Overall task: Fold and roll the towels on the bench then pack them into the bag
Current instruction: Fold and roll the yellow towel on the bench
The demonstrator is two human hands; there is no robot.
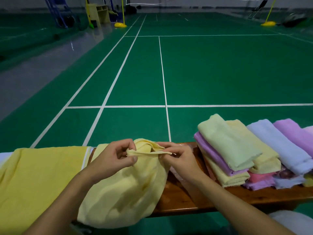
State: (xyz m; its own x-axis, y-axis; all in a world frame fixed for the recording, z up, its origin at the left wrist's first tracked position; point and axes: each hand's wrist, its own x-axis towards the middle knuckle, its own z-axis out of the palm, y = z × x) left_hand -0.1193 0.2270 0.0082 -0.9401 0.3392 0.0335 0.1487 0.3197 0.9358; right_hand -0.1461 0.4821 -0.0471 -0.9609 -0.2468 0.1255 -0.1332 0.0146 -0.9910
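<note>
A soft pale-yellow cloth towel point(125, 192) hangs in loose folds over the near edge of the glossy brown wooden bench point(183, 200), bunched and crumpled, with its top edge lifted. The left hand point(111, 160) pinches that raised edge between thumb and curled fingers, and the right hand point(177, 160) pinches the same edge just to the right, so a short taut strip of hem stretches between the two hands. Both bare forearms reach in from the near side.

To the left, a broad darker-yellow sheet of fabric point(42, 180) lies flat and smooth, with a thin white stripe along its right border; whether it is a bag or another cloth cannot be told.

On the right of the bench sits a stack of folded towels point(245, 153), matte and slightly fuzzy, their edges fanned out. The exact number is unclear, as layers overlap; at least seven show: one light-green rectangle on top, two pale-yellow, two lilac-purple, one pale-blue, and one coral-pink low at the near side.

Beyond the bench spreads a smooth green sports court floor point(220, 73) marked with white lines. Two yellow post bases point(120, 24) stand far off, one left of centre and one at the far right.
</note>
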